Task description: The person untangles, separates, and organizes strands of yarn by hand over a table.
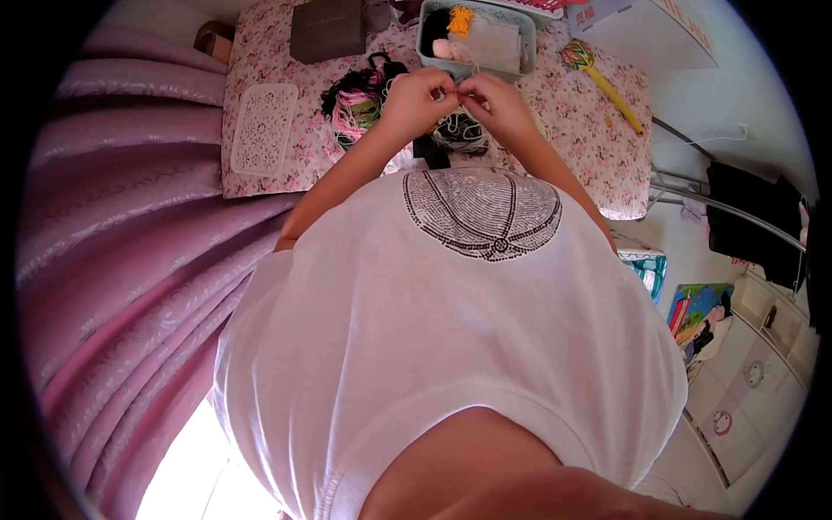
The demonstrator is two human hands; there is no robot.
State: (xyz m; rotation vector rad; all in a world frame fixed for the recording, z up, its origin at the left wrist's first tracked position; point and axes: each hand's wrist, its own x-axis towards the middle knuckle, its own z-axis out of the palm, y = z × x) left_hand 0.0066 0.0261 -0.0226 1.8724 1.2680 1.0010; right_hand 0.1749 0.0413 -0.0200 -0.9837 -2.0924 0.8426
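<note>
My left hand [418,102] and my right hand [500,110] meet fingertip to fingertip above the table, both closed in a pinch. Whatever lies between the fingertips is too small to make out. Beside my left hand lies a bundle of pink, green and black yarn [354,114]. Below the two hands sits a tangle of black and white strands [462,134], partly hidden by them. Just beyond the hands stands a grey-green basket [528,39] with an orange yarn bundle [459,21] and a pale pink ball [444,49] in it.
A floral cloth covers the table [568,117]. On it lie a white lace-patterned tray [264,130], a dark box [328,31] and a yellow stick [614,97] with a multicoloured head. A white box [641,35] stands back right. Pink curtains [130,208] hang at left.
</note>
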